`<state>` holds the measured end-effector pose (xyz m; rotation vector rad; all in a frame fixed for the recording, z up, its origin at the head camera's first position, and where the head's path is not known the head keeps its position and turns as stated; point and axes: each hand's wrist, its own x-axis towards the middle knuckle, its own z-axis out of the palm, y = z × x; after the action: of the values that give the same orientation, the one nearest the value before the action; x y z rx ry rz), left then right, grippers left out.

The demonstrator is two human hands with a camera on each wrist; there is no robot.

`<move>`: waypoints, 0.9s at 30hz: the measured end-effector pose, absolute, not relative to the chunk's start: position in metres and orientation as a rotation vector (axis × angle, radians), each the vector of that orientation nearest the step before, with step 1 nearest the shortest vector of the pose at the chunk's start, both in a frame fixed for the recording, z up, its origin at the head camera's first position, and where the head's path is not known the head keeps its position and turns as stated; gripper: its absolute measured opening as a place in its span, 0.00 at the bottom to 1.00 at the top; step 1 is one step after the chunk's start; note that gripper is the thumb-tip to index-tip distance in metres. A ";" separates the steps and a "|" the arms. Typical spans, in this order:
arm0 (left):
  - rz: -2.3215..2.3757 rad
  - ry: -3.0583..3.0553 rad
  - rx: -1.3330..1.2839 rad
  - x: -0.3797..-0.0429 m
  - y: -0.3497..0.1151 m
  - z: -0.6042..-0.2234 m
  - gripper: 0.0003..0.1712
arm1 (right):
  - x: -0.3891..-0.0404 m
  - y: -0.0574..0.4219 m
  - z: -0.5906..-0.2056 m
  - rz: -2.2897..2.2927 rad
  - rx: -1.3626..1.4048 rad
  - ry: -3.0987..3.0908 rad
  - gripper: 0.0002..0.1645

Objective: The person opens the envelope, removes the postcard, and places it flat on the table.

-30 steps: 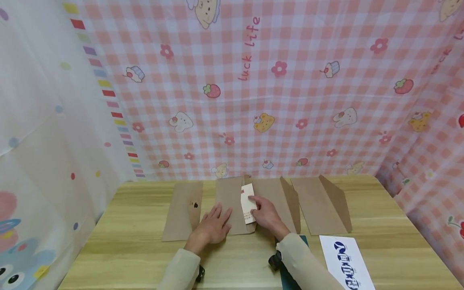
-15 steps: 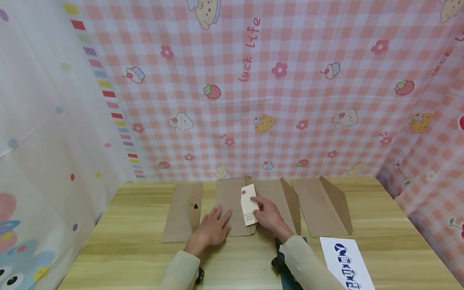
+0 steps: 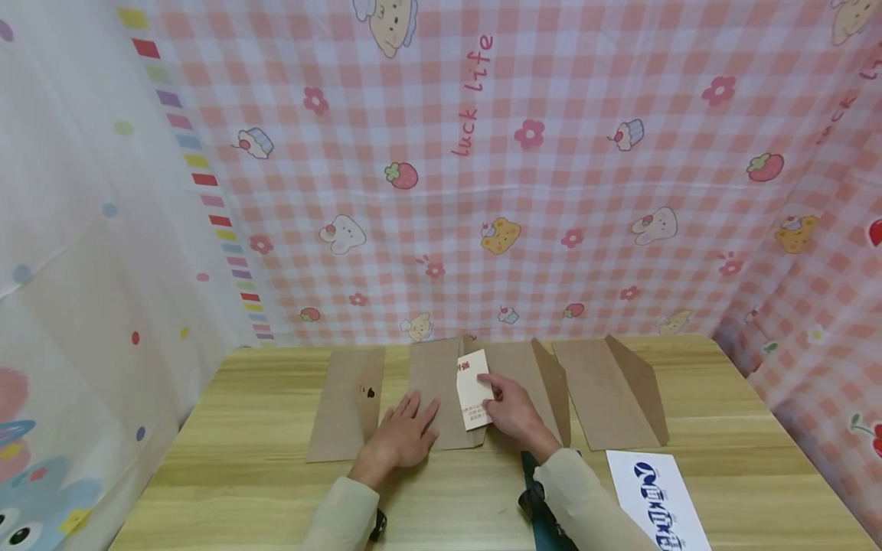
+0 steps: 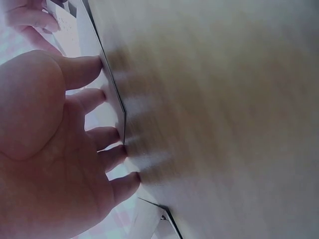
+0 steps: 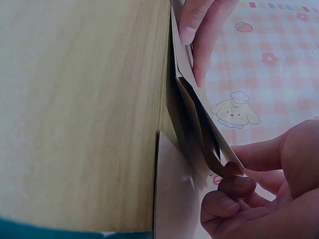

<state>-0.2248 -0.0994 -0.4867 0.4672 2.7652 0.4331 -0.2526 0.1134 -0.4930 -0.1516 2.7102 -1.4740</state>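
Several brown paper envelopes lie in a row; my hands are at the second from the left (image 3: 434,367). My left hand (image 3: 398,440) rests on its left part, fingers spread; the left wrist view shows that hand's fingertips against the paper's edge. With thumb and fingers my right hand (image 3: 513,409) pinches a cream card (image 3: 472,390) printed in red characters. The card's left edge runs along the envelope's opening, above the flap (image 3: 475,438). In the right wrist view, the envelope's mouth (image 5: 192,102) gapes beside the right fingertips (image 5: 238,185).
At the left is an envelope (image 3: 341,398) with a small dark mark. Two more envelopes, the nearer one (image 3: 513,360) and the far right one (image 3: 599,398), have raised flaps. A white sheet (image 3: 658,497) with blue print lies front right; a teal item (image 3: 547,528) is partly under the right forearm.
My right hand has shifted slightly right with the card, and more of its red print shows. The left hand stays put on the envelope.
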 end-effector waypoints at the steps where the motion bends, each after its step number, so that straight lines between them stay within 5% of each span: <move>1: 0.434 2.766 0.467 -0.225 -0.100 -0.487 0.32 | -0.252 0.114 -0.493 -1.473 -0.159 2.715 0.29; 27: 0.414 2.783 0.467 -0.224 -0.099 -0.488 0.32 | -0.248 0.121 -0.494 -1.489 -0.130 2.725 0.30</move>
<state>-0.2245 -0.0992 -0.4878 0.4667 2.7825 0.4138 -0.2476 0.1208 -0.4935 -0.1302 2.7254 -1.4895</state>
